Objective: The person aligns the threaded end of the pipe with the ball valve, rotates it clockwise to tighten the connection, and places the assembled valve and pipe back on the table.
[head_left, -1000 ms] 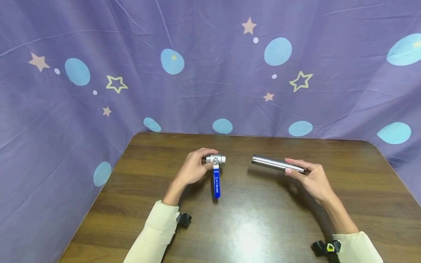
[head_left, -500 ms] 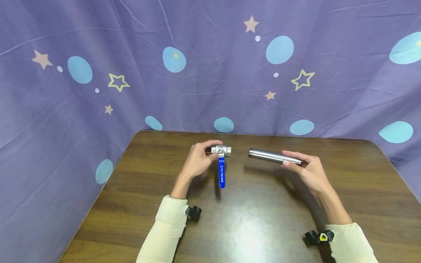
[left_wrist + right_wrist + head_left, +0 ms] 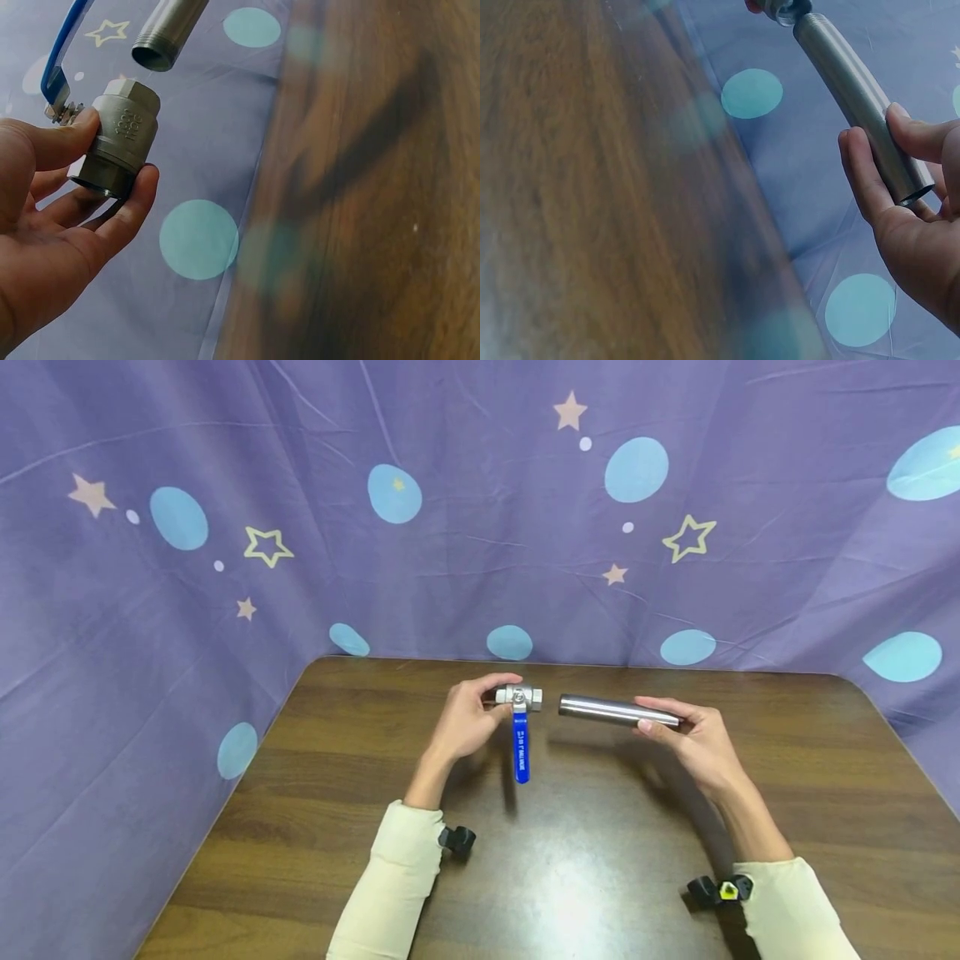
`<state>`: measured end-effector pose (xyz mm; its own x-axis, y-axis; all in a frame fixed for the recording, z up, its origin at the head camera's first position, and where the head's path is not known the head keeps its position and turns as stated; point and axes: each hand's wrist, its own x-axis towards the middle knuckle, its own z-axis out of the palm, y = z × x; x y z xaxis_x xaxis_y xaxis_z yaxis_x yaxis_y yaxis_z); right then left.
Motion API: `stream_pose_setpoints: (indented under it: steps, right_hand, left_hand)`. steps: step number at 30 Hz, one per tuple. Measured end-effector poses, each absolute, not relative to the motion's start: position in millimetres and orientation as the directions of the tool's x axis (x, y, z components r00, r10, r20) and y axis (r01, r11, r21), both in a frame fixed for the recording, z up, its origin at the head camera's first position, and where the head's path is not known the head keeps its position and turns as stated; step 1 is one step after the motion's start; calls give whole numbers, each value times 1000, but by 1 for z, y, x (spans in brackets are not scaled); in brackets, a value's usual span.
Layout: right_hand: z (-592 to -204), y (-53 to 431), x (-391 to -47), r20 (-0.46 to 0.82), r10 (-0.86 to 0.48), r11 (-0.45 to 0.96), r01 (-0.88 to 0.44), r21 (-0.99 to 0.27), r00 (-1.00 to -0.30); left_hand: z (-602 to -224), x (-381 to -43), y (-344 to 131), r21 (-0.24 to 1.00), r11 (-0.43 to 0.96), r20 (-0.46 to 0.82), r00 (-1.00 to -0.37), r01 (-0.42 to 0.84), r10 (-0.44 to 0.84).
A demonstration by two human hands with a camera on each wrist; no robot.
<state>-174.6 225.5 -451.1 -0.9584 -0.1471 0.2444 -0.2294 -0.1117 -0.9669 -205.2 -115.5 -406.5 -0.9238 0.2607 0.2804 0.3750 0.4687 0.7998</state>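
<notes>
Left hand (image 3: 467, 723) pinches a silver metal ball valve (image 3: 518, 697) between thumb and fingers, its long blue lever handle (image 3: 522, 750) pointing toward the person. Right-hand (image 3: 707, 750) fingers pinch one end of a silver cylindrical metal pipe (image 3: 606, 709); its threaded other end faces the valve, near but apart. Both parts are held above the brown wood-grain counter (image 3: 300, 827).
</notes>
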Motion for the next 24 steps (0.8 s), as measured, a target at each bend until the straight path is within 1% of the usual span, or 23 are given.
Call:
stream_pose_setpoints:
  steps: [5,14,19,24]
  right_hand:
    - [-447,223,-176,247,-149,-123,-230,-965,-958]
    - [-444,213,-178,250,-147,-89,-239,-967,-957]
    - [-443,211,-178,247,-142,-111,-233,-966,-959]
    - [-443,210,-178,262,-151,-147,-240,-960,-953]
  left_hand:
    - [-406,-206,-111,810,447,282,-920,380,271]
    - [-406,-205,-106,846,393,267,-924,360,272]
    - [-404,-203,-106,866,367,253,-930,341,266]
    - [-402,-202,-106,864,357,266,-925,353,271]
